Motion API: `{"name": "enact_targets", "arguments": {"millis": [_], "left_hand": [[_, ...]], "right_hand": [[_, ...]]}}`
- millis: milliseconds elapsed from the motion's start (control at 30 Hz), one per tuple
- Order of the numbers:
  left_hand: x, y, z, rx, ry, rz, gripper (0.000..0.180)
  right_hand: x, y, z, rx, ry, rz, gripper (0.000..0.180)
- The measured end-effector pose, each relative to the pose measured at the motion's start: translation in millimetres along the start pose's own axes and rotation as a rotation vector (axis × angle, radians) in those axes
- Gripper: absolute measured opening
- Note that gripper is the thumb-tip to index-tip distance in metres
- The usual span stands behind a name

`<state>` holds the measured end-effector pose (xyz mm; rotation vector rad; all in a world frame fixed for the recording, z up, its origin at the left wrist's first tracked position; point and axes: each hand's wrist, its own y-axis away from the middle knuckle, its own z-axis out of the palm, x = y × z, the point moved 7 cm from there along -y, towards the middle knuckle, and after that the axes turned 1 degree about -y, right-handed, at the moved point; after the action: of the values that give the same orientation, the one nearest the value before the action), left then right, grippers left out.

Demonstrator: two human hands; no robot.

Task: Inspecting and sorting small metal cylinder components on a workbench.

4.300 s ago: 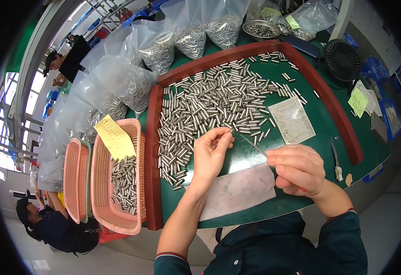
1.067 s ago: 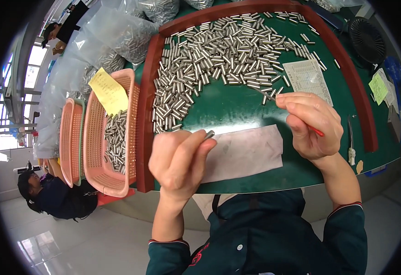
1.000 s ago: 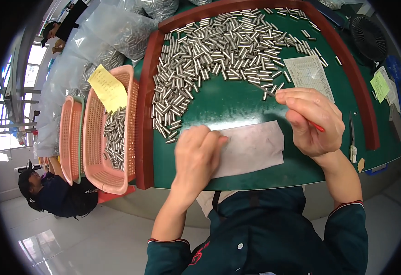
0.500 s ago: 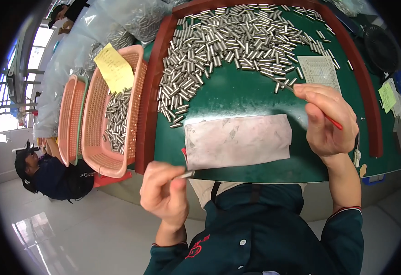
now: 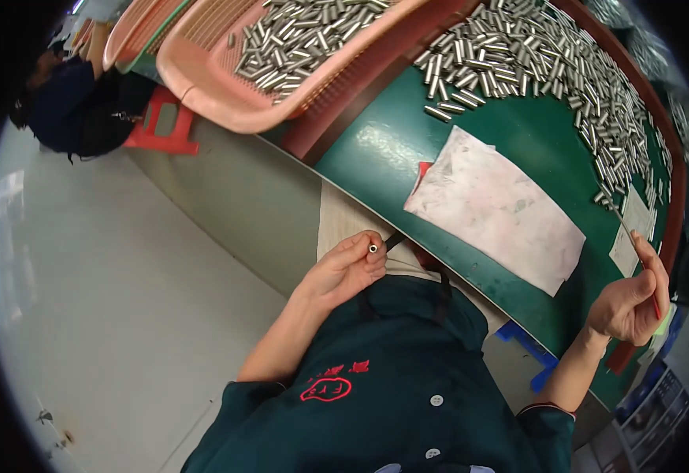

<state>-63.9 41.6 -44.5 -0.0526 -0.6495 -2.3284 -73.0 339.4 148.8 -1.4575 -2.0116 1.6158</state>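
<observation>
In front of my body, just off the table's edge, my left hand (image 5: pixel 347 266) pinches a small hollow metal tube (image 5: pixel 373 249). The tube's open end points up at me. My right hand (image 5: pixel 634 303), at the right side of the table, grips a slim metal tool with a red handle (image 5: pixel 623 224). Its tip lies at the near edge of a heap of short metal tubes (image 5: pixel 510 59); whether it touches one I cannot tell. Between my hands lies a stained pale pink cloth (image 5: pixel 510 209) on the green tabletop (image 5: pixel 376 150), with a bit of something red under its left end.
A pink plastic basket (image 5: pixel 202 98) with more metal tubes stands at the far left, beside another basket (image 5: pixel 128 35). A dark red wooden rim (image 5: pixel 360 98) borders the table. A printed paper (image 5: pixel 634 229) lies at right. A person (image 5: pixel 72 102) sits near a red stool (image 5: pixel 163 126).
The whole view has swung toward the left. My left hand has come in front of my body, and the tube now faces me end-on. My right hand still grips the tool.
</observation>
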Motion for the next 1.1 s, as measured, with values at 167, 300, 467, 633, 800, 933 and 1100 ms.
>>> {"name": "enact_targets", "arguments": {"millis": [167, 300, 467, 633, 800, 933, 1100], "left_hand": [[0.0, -0.2, -12.6, -0.003, 0.013, -0.001, 0.019], [-0.9, -2.8, -16.7, 0.011, -0.015, -0.017, 0.020], [1.0, -3.9, -17.1, -0.006, -0.024, -0.029, 0.019], [2.0, -4.2, -19.4, -0.009, -0.012, -0.018, 0.017], [1.9, -2.3, -22.3, 0.035, 0.002, -0.001, 0.015], [1.2, -1.0, -24.9, 0.069, 0.016, 0.016, 0.015], [4.6, 3.3, -32.0, 0.121, 0.043, 0.047, 0.013]], "right_hand": [[1.0, 3.9, 2.8, 0.006, 0.011, 0.003, 0.021], [0.8, 3.5, 2.7, 0.011, 0.024, -0.008, 0.021], [-2.3, 0.8, 4.6, 0.005, 0.025, -0.019, 0.021], [-4.1, -0.9, 5.9, -0.005, 0.049, -0.015, 0.021], [-5.3, -0.1, 4.6, -0.001, 0.057, -0.028, 0.022], [-4.7, 1.4, 2.4, 0.034, 0.006, -0.031, 0.022], [-1.8, 2.1, 2.2, 0.040, -0.134, 0.049, 0.023]]}}
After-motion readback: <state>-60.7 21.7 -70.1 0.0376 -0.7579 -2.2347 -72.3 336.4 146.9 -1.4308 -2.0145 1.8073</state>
